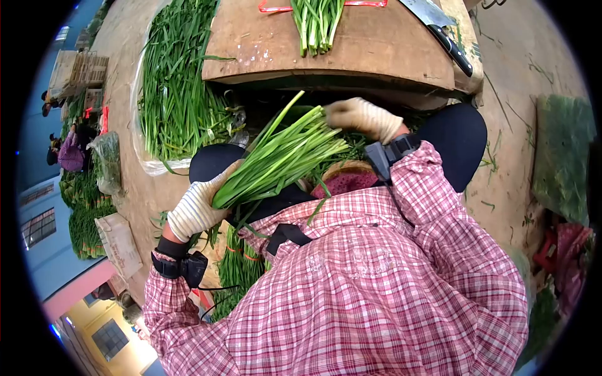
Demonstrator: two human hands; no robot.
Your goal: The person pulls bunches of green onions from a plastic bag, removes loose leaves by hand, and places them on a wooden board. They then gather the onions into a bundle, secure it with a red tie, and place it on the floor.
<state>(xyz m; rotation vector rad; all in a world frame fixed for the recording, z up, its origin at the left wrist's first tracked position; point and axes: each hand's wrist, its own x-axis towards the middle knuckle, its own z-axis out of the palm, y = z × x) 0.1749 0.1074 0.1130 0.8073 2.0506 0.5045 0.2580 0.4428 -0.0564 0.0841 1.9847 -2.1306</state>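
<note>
A bundle of long green stalks (285, 153) lies slantwise over my lap, its pale cut ends pointing up and to the right. My left hand (204, 203), in a striped white glove, is closed round the leafy lower end. At the cut ends is my gloved right hand (364, 119), its fingers smeared by motion, so whether it grips a stalk is unclear. Beyond the hands, a smaller bunch of stalks (316, 28) rests on the wooden board (389, 47) across a red strip (367, 4).
A knife (448, 47) lies at the board's right edge. Left of the board is a large pile of greens (179, 94) on plastic sheeting. A green plastic bag (564, 156) lies on the floor at right. People (72, 150) and crates (119, 244) are at far left.
</note>
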